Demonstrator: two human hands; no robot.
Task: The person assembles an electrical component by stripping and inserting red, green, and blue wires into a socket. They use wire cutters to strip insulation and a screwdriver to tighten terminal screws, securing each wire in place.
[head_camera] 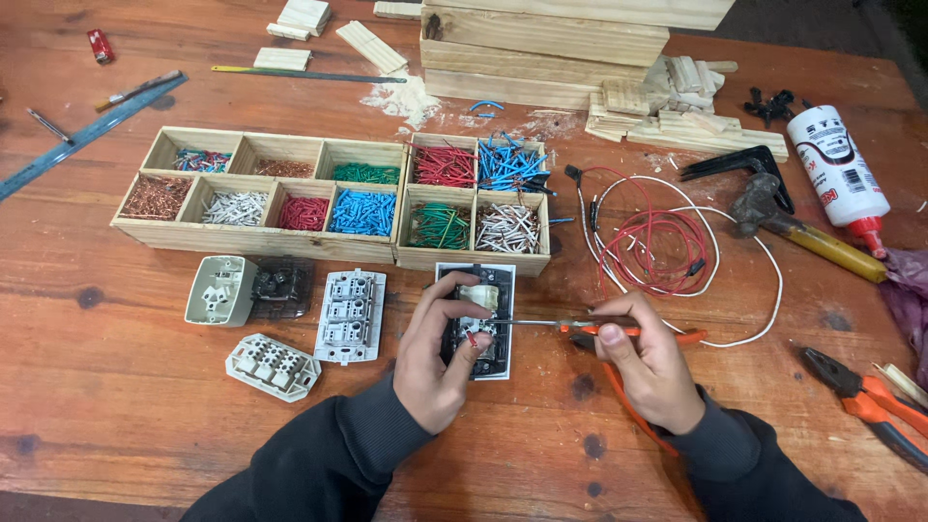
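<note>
My left hand (440,353) rests on a black and white switch plate (499,360) lying flat on the wooden table, its fingers pinching a short red wire at a beige switch module (480,295). My right hand (643,358) grips a thin screwdriver with an orange handle (580,327). The metal shaft points left, and its tip touches the switch plate beside my left fingers. Orange-handled pliers (628,406) lie partly under my right hand.
Two wooden compartment trays (261,242) (474,259) hold several sorted coloured wire pieces. Loose switch modules (350,315) lie to the left. A red and white wire coil (657,246), a hammer (802,232), a glue bottle (836,169), more pliers (865,396) and wood offcuts (541,48) surround the spot.
</note>
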